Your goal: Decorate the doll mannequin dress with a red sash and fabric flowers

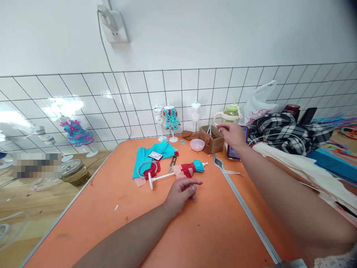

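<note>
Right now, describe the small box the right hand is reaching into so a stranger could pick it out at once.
Start at the orange table and follow its far edge to the white tiled wall. There, under the right hand, stands a small open brown cardboard box. It sits between a shallow pink plastic bowl and a red-cased phone, and is the only brown, square-sided container there.

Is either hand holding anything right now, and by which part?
The right hand reaches over the brown box; a hold cannot be told. The left hand rests on the orange table, holding nothing visible.

Bright, even light with soft shadows; glare on the wall tiles (64, 104); edges bend from wide-angle distortion.
</note>
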A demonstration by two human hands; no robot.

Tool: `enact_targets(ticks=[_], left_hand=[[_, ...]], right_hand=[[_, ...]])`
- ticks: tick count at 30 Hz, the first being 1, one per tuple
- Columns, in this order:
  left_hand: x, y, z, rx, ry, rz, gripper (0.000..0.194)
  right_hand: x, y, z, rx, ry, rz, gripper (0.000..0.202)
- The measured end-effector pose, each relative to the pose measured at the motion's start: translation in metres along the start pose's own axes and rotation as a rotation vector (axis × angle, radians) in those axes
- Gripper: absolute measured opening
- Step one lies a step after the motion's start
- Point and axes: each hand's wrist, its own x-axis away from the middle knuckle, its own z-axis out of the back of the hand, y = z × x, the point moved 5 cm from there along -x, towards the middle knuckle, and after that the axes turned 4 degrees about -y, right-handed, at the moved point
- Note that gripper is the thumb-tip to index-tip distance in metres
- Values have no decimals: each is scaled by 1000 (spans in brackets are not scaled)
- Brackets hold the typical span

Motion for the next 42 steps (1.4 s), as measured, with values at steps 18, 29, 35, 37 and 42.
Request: enact_targets(ticks=[18, 29, 35, 37, 42], left_hand=[[-6, 3, 2, -156, 72, -20, 33], [-6, 5, 3, -105, 103, -34, 23], [-6, 4, 4, -86, 84, -10, 23], [-4, 3, 1, -110, 69, -3, 23], [2, 20, 0, -219, 115, 8, 31]], right_hand=[[127, -51, -46, -110, -739, 172, 27], [138, -36, -65, -462, -1029, -125, 30], [141, -40, -67, -371, -1009, -70, 20], [143, -47, -67, -312, -1015, 11, 16], [143, -59, -60, -218, -879, 179, 14]])
